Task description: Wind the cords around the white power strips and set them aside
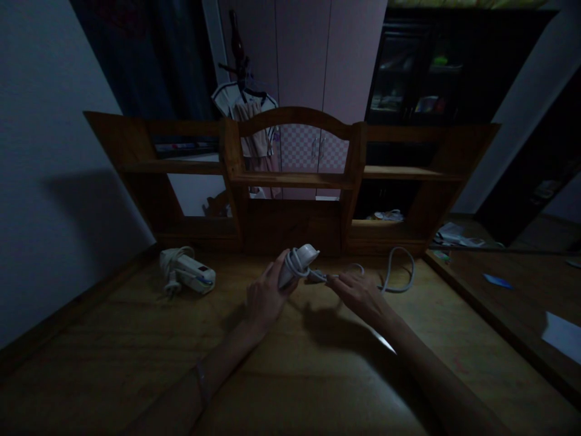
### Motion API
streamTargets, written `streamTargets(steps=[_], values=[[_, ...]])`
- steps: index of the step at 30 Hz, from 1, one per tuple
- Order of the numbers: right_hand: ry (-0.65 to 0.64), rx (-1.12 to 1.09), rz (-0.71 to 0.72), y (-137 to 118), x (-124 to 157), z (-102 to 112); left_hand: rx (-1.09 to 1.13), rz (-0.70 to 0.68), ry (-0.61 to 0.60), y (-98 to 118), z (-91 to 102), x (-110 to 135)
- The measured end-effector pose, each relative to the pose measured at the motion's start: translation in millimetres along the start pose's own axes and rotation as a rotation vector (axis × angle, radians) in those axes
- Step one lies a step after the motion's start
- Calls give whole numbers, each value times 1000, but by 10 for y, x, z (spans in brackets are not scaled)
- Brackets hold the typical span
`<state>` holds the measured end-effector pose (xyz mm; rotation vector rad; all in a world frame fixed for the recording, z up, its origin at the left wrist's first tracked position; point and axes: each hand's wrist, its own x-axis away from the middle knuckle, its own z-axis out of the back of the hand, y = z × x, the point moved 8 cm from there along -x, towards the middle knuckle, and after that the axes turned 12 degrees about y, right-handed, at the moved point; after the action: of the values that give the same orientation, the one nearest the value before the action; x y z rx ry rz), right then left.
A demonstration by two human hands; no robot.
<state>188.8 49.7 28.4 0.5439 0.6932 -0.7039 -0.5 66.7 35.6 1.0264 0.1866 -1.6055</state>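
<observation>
My left hand (267, 297) is closed around a slim white device with a rounded end (308, 252), held tilted above the desk. Several turns of a grey-white cord (293, 264) wrap around its body. To the right of it, my right hand (356, 290) pinches the same cord between its fingers. A short stretch of cord runs between the two hands. Past my right hand, the rest of the cord forms a loose loop (414, 272) over the desk. What kind of device this is I cannot make out, since my palm hides much of it.
At the left of the wooden desk (290, 387) lies a white power strip (195, 274) with its cord bundled at one end and a plug hanging out. A wooden shelf unit (290, 180) stands along the back. Beyond the right edge are a blue card (498, 281) and white paper (564, 335).
</observation>
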Motion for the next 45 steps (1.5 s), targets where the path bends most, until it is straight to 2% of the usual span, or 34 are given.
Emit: streamTargets(steps=[5,10,14,17,22,29,32,34,37,41,45], values=[[-60,-31,96,-326,-39,-40,-119,-56,-49,13,-41,10],[-110,-98,101,-513,28,-110,-302,-178,-185,-30,-225,49],[-141,-183,105,-632,8,-60,-337,-260,-283,-74,-364,111],[-136,-173,100,-571,-53,68,-321,-280,-302,-60,-391,141],[-14,-98,64,-303,-115,332,-287,-353,-325,113,-408,191],[1,-118,126,-369,-78,307,-309,-534,-317,381,-384,321],[53,-179,26,-252,-81,289,-310,-652,-290,485,-367,389],[65,-290,-93,-111,-70,260,-288,-730,-250,546,-340,422],[13,-534,-325,98,-24,153,-249,-802,-177,593,-279,429],[-63,-821,-620,253,61,-18,-186,-883,-120,626,-209,428],[-95,-1047,-777,300,113,-159,-104,-967,-60,689,-127,468]])
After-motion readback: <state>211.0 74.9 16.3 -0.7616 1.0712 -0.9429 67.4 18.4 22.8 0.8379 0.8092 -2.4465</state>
